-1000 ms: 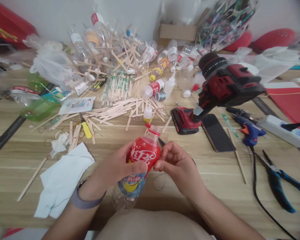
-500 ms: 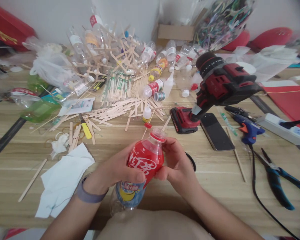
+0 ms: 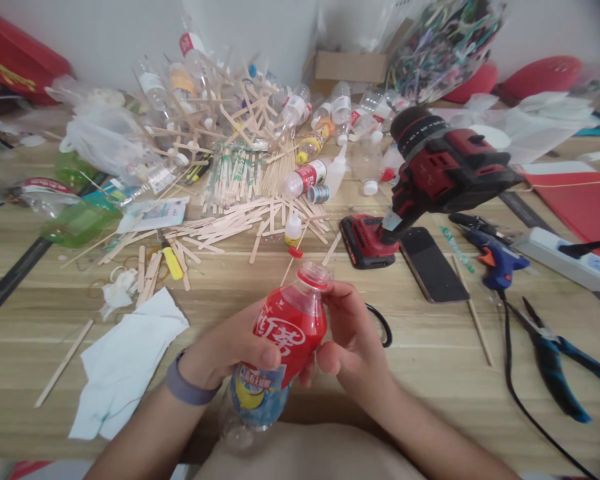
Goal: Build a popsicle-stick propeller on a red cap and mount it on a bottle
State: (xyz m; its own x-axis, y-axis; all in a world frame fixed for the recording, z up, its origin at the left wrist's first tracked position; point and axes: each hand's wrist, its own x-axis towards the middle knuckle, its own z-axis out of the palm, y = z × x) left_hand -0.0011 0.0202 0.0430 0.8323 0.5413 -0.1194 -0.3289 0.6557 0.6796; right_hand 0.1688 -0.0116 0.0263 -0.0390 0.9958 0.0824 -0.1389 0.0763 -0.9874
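A clear plastic bottle (image 3: 295, 320) with a red and blue drink label leans in front of me, its uncapped mouth tilted up and away. My left hand (image 3: 240, 347) is wrapped around the label, with the thumb across its front and a grey band at the wrist. At the bottle's other side is my right hand (image 3: 355, 327), fingers curled beside the neck and thumb at the label's edge; some fingertips are hidden behind the plastic. A small red cap (image 3: 295, 253) lies just beyond the mouth, near a small yellow-labelled glue bottle (image 3: 293, 230).
A cordless drill (image 3: 445, 160) stands right of centre, beside a phone (image 3: 435, 265). Further right are a blue glue gun (image 3: 500, 260), pliers (image 3: 555, 360) and a power strip (image 3: 565, 257). Wooden sticks (image 3: 225, 227) and several bottles cover the back. White paper (image 3: 130, 363) lies left.
The bottle has dipped slightly toward me. My right thumb has shifted a little along the label's edge, and fingertips now show below it. My left hand keeps its grip.
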